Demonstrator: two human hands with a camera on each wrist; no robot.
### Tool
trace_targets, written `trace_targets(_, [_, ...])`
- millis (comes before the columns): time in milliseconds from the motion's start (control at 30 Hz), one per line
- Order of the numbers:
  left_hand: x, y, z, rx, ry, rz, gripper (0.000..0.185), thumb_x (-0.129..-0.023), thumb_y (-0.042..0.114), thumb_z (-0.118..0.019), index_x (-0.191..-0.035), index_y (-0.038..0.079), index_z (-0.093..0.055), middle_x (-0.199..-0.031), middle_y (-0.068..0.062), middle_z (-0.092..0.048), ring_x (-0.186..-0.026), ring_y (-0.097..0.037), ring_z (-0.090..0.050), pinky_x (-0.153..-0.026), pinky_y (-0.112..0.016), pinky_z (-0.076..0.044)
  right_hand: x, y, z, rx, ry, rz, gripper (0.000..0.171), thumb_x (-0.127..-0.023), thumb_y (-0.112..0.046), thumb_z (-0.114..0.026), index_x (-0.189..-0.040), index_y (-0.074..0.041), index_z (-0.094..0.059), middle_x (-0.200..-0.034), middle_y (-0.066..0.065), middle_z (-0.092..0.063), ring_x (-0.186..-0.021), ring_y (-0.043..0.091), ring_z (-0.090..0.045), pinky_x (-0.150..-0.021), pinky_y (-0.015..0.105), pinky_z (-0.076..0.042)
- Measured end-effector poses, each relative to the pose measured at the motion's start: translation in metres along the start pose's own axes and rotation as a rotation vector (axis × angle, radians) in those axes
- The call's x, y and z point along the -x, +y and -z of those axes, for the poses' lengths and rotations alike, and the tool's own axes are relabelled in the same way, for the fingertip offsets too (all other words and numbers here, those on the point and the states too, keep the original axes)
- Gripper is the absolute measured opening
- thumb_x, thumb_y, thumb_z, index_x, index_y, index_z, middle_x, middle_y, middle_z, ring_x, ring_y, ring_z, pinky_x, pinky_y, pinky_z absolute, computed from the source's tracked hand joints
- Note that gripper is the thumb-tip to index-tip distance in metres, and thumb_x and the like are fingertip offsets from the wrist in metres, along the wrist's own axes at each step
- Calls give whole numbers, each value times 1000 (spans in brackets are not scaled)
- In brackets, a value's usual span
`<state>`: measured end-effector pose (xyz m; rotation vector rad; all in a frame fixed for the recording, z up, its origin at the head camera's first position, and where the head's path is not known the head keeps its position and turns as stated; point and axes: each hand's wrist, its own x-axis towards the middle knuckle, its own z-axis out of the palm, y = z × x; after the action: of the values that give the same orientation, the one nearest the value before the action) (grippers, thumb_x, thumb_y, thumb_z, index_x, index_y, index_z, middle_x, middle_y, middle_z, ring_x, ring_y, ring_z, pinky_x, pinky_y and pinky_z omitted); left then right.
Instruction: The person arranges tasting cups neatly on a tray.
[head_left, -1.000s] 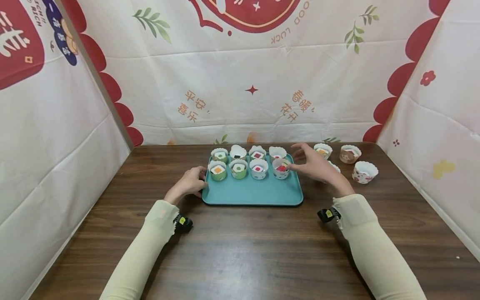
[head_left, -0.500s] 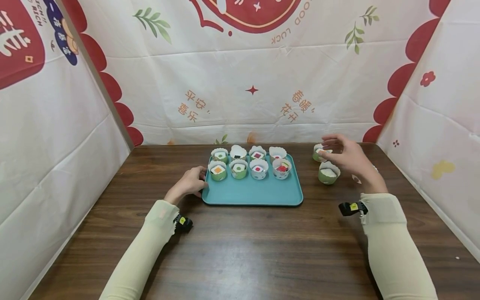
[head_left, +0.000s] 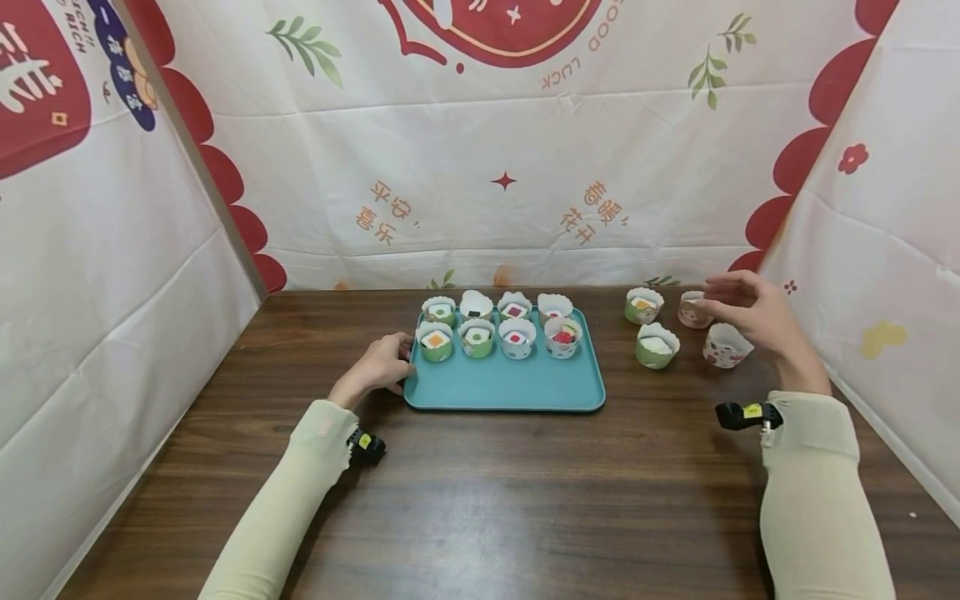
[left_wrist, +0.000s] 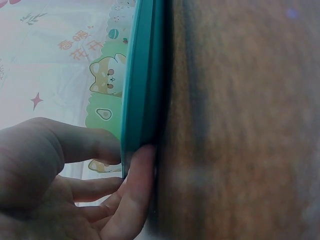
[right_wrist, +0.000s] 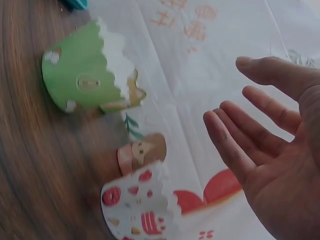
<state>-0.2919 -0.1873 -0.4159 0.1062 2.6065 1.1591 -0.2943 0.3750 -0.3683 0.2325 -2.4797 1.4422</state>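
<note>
The pink-brown paper cup (head_left: 691, 309) sits at the far right of the table (head_left: 480, 500), and the right hand (head_left: 750, 312) hovers just beside it, fingers loose and spread, holding nothing. A white strawberry cup (head_left: 726, 346) and two green cups sit nearby. The left hand (head_left: 381, 367) pinches the teal tray's (head_left: 502, 387) left edge.

The left hand (left_wrist: 75, 185) pinches the teal tray (left_wrist: 142, 85) edge, a green paper cup (left_wrist: 105, 107) behind it.
</note>
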Motion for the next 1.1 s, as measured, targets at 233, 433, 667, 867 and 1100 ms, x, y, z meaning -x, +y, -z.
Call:
trace_targets(233, [-1,1,0,0,-3,10,63,-93,1,-62,-152,-2,-41,-129,-25,-57,-102,-30,-65,-65,-35,-65,7,10,15,12,50,-22,30,-92,-8,-76,-117,-23,-69,-96,-34,-66,-89,-12,-63,-72,4,-49])
trace_targets(433, [0,2,0,-1,-7,10,63,-94,1,-62,-153,-2,-41,-130,-25,-56,-103,-32,-65,-66,-36,-65,9,26,25,110,13,-34,33,-91,-13,-79,-115,-32,-66,-96,-40,-61,-92,-18,-59,-76,1,-43])
trace_targets(667, [-1,-1,0,5,-7,5,63,-94,1,-62,-153,-3,-40,-130,-25,-57,-103,-31,-64,-65,-36,-65,7,45,30,246,-129,-113,52,-93,-29,-77,-137,-10,-57,-101,-37,-56,-98,-18,-50,-75,5,-42])
trace_targets(867, [0,1,0,7,-8,3,63,-94,1,-62,-153,-3,-40,-129,-26,-56,-104,-32,-65,-65,-36,-65,9,49,27,331,-211,-135,70,-94,-31,-76,-147,3,-46,-137,26,-59,-105,-3,-51,-73,6,-42])
trace_targets(1100, [1,2,0,2,-12,-5,62,-94,1,-60,-152,-5,-39,-130,-27,-56,-105,-32,-64,-65,-35,-65,11,48,25,297,-260,-187,79,-91,-26,-78,-150,7,-38,-152,38,-40,-138,55,-37,-95,29,-47])
